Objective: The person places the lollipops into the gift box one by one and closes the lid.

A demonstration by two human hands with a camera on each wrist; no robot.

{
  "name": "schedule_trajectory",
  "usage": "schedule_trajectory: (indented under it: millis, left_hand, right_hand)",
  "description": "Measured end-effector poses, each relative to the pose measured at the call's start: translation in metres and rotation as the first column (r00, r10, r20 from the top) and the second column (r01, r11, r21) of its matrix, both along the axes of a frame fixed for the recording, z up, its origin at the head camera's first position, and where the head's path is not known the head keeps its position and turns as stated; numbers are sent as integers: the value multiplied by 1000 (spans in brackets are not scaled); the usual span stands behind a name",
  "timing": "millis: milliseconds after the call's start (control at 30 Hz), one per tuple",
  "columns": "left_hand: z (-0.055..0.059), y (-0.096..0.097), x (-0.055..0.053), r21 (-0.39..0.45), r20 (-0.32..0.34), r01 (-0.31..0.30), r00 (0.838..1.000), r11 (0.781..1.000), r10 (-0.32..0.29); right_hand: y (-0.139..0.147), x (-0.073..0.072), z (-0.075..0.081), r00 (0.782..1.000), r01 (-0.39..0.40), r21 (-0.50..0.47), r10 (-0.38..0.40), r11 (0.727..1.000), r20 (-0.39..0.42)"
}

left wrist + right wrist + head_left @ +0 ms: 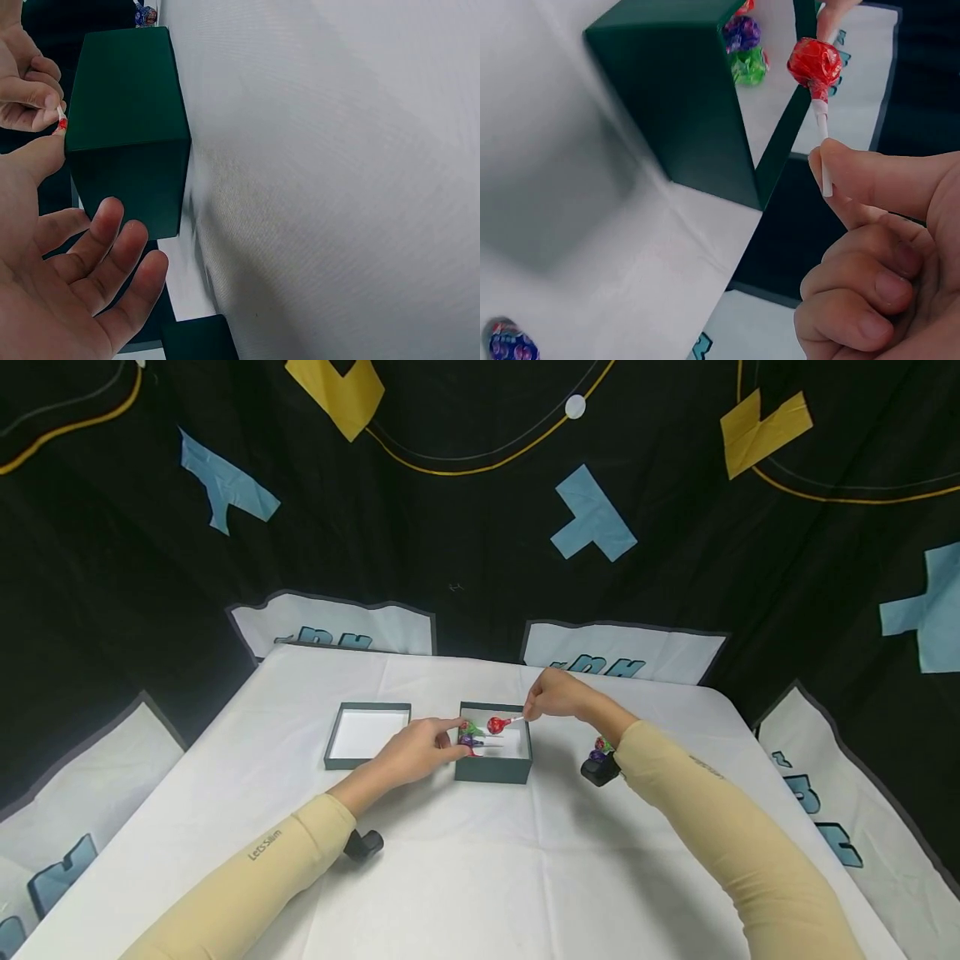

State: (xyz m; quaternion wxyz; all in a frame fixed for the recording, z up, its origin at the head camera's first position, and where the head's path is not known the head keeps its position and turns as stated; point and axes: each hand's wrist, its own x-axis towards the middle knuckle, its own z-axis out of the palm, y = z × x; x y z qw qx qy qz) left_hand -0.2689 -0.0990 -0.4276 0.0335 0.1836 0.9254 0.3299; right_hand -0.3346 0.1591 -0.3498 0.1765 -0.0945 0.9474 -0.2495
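Set before a black fabric backdrop (465, 527) with blue and yellow patches, over a tabletop (450, 877) spread with white cloth. Pinching, between thumb and index fingers of the right hand (558, 693), the thin white stick of a round red-wrapped lollipop (815, 61), with the other fingers curled toward the palm. Holding that lollipop head-inward above the open mouth of a deep dark-green box (491, 771) with a white interior, not yet laid down. Reaching to the box's left side with the left hand (420, 752), thumb and index well parted, other fingers loosely extended, gripping no candy; hard to tell how firmly pressed against the wall.

Apparently at the loading step, with a green lollipop (750, 67), a purple lollipop (742, 34) and a smaller-showing red one (744, 6) inside. Likely calling next for lowering beside the green one, stick rightward, then releasing the pinch.

Farther left, a shallow dark-green lid (367, 735), white side up. Beyond the right wrist, more wrapped candies (603, 745), partly hidden by a black wrist device (600, 770); impossible to count. Cut off in the right wrist view: the inner red one.
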Motion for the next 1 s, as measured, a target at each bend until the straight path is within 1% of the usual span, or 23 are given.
schedule_trajectory:
  millis: [100,300,500,800,1000]
  left_hand:
    - [1,0,0,-4,6,-5,1000,1000,5]
    - [2,1,-1,0,3,5,1000,1000,-5]
    - [2,2,-1,-5,12,-3,1000,1000,3]
    - [3,2,0,-5,13,-2,1000,1000,3]
    - [2,1,1,10,12,-7,1000,1000,7]
  right_hand:
    - [-6,1,0,1000,-17,4,17,1000,6]
    - [-19,5,-2,999,-50,36,49,998,21]
    - [-29,8,-7,993,-107,44,105,993,45]
    - [-42,9,-14,991,-119,83,113,989,74]
    - [-50,11,-15,986,-146,83,138,986,96]
